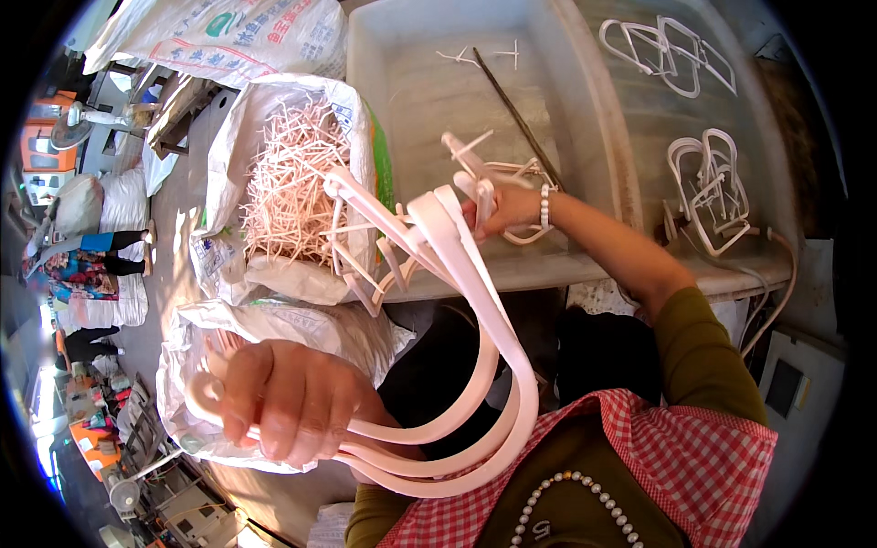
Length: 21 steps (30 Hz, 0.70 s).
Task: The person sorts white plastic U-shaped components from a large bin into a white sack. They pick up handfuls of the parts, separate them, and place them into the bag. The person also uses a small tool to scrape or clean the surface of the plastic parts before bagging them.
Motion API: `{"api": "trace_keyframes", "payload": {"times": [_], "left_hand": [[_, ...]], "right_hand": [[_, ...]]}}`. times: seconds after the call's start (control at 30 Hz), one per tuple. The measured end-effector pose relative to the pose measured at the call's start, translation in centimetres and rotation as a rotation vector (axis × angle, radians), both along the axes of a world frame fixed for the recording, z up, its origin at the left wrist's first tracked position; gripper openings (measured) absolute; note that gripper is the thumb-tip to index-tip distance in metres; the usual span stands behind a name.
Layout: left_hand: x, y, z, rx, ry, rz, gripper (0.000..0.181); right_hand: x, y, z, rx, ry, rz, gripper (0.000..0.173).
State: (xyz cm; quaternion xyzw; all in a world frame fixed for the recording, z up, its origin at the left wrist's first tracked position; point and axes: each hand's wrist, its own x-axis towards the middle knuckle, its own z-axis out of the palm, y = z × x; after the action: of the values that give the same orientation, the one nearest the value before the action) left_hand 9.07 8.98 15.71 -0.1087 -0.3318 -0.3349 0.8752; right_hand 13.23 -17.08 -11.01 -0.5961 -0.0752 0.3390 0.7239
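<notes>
My left hand (294, 401) grips a bundle of pale pink plastic U-shaped frames (527, 390) near their ends, above a white woven sack. The frames curve round in front of my chest, and their other ends rise towards the tub. My right hand (507, 212), with a beaded bracelet at the wrist, has its fingers closed around a pale pink plastic piece (484, 198) beside the frames' upper ends. Thin sprue-like bars (370, 267) stick out below those ends. Overlap hides whether that piece joins the frames.
An open woven sack (233, 212) holds a heap of thin pink plastic sprues (294, 185). Behind my right hand, a plastic tub (425, 137) contains a dark rod (514, 106). More U-shaped frames (712, 192) lie in the right-hand compartment. A hose (788, 253) crosses its rim.
</notes>
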Motion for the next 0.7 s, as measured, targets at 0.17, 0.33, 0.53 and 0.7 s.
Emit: {"api": "trace_keyframes", "payload": {"times": [0.17, 0.33, 0.53, 0.7], "left_hand": [[0.0, -1.2, 0.2, -0.066, 0.017, -0.052, 0.013], [0.7, -2.5, 0.0, -0.146, -0.037, -0.117, 0.016], [0.9, -1.6, 0.1, -0.186, -0.073, -0.038, 0.021], [1.6, 0.3, -0.9, -0.246, 0.065, 0.093, 0.025]], "right_hand": [[-3.0, 4.4, -0.5, 0.146, -0.010, 0.088, 0.072], [-4.2, 7.7, 1.7, 0.490, 0.053, -0.026, 0.069], [-3.4, 7.1, 6.1, 0.340, -0.124, -0.030, 0.041], [-3.2, 1.1, 9.3, 0.418, 0.103, -0.196, 0.036]]}}
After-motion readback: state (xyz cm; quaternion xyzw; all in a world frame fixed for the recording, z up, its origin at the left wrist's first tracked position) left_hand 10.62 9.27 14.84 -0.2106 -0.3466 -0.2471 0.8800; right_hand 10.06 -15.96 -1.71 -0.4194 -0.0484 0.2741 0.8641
